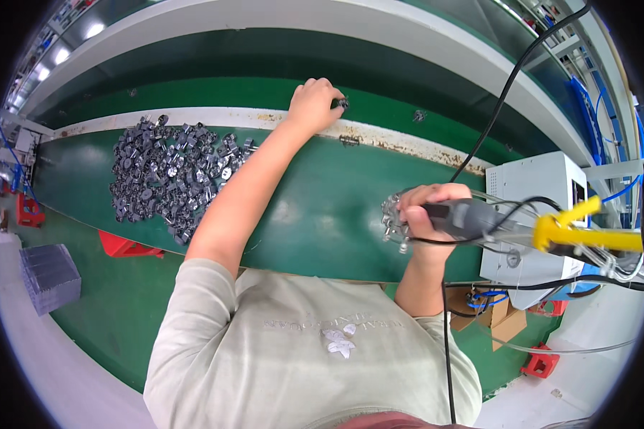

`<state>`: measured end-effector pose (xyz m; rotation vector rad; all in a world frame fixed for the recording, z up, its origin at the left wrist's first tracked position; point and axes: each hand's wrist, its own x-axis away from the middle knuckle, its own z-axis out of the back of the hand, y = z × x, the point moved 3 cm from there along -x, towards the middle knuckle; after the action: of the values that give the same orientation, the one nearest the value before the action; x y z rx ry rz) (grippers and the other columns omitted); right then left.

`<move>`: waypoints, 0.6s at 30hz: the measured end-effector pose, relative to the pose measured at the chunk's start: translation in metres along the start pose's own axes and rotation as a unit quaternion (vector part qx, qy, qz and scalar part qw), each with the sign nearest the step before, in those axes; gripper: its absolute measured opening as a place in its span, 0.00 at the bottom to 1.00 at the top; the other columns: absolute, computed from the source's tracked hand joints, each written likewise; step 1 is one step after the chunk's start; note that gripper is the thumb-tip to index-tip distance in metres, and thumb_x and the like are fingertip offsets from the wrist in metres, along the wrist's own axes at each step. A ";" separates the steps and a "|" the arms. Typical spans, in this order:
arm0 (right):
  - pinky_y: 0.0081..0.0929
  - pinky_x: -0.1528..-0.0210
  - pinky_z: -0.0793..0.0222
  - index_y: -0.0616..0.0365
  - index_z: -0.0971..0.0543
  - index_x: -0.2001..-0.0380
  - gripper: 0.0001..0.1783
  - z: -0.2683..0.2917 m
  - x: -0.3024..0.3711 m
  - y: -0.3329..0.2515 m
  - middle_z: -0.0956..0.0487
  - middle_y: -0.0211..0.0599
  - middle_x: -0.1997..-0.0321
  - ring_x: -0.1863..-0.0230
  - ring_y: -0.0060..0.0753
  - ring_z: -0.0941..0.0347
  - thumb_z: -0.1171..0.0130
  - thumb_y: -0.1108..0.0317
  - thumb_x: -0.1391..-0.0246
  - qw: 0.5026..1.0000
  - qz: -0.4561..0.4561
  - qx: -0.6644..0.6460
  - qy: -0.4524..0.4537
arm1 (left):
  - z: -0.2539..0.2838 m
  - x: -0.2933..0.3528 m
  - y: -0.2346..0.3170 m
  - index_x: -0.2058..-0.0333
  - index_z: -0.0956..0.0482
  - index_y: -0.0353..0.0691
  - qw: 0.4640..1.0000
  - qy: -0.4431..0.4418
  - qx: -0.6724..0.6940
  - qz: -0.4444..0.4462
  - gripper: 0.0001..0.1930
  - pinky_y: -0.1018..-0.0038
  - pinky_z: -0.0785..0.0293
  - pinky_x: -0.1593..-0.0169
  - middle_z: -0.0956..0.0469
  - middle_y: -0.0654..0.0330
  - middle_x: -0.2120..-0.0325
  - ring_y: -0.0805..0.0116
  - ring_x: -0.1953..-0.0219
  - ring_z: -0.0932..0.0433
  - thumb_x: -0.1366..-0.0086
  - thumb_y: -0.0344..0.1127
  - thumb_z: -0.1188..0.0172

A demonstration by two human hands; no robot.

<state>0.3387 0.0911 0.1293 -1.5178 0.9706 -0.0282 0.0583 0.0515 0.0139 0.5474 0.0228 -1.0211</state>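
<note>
My left hand (312, 107) reaches over the white rail to the green strip behind it. Its thumb and fingers pinch a small dark part (342, 104) there. My right hand (431, 213) is above the green bench top, wrapped round a grey and black handheld power tool (469, 218) that lies level and is blurred. Just left of those fingers is a cluster of small shiny pieces (392, 218); whether the hand holds them too I cannot make out. Left of my left forearm, a large heap of small black and metallic parts (168, 171) covers the green bench top (315, 214).
A rusty white rail (415, 156) borders the bench. Single small parts (418, 116) sit on the green strip beyond. To the right stand a white machine (533, 182) and a yellow bracket (579, 232) with cables. A black cable (504, 96) hangs down across the right side.
</note>
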 end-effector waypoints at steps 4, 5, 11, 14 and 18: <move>0.25 0.67 0.27 0.58 0.26 0.62 0.22 -0.002 0.007 0.001 0.21 0.36 0.71 0.71 0.27 0.24 0.25 0.83 0.58 0.992 -0.079 0.080 0.057 | -0.027 -0.036 -0.025 0.50 0.17 0.47 0.997 0.009 -0.064 0.053 0.24 0.54 0.31 0.42 0.23 0.56 0.48 0.53 0.43 0.28 0.48 0.39 0.34; 0.25 0.66 0.27 0.58 0.25 0.64 0.21 -0.001 0.007 -0.002 0.21 0.36 0.70 0.70 0.28 0.24 0.24 0.83 0.58 0.991 -0.081 0.094 0.053 | -0.025 -0.044 -0.014 0.47 0.18 0.47 0.996 0.022 -0.073 0.047 0.27 0.52 0.32 0.40 0.24 0.56 0.46 0.53 0.41 0.29 0.49 0.40 0.34; 0.28 0.58 0.25 0.57 0.23 0.65 0.18 -0.006 0.009 -0.003 0.19 0.38 0.68 0.62 0.29 0.22 0.26 0.83 0.57 0.989 -0.115 0.098 0.005 | -0.071 -0.078 0.089 0.37 0.28 0.45 0.969 -0.098 0.125 -0.188 0.32 0.54 0.33 0.34 0.31 0.51 0.36 0.48 0.37 0.29 0.44 0.30 0.38; 0.26 0.63 0.25 0.58 0.24 0.66 0.16 -0.010 0.014 0.002 0.19 0.37 0.70 0.68 0.27 0.22 0.28 0.82 0.55 0.990 -0.103 0.092 0.020 | -0.106 -0.092 0.097 0.40 0.25 0.46 0.977 -0.131 0.085 -0.143 0.26 0.55 0.28 0.38 0.27 0.52 0.41 0.49 0.40 0.27 0.38 0.32 0.38; 0.23 0.68 0.26 0.59 0.25 0.67 0.18 0.001 0.017 0.007 0.19 0.36 0.73 0.72 0.25 0.24 0.26 0.82 0.57 0.996 -0.041 0.081 -0.004 | -0.109 -0.099 0.085 0.52 0.19 0.43 0.983 -0.117 0.053 -0.132 0.16 0.57 0.22 0.46 0.22 0.54 0.52 0.50 0.48 0.22 0.38 0.35 0.36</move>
<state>0.3469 0.0833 0.1147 -1.4067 0.8774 -0.1568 0.0999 0.2138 -0.0181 0.5280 -0.1716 -1.3477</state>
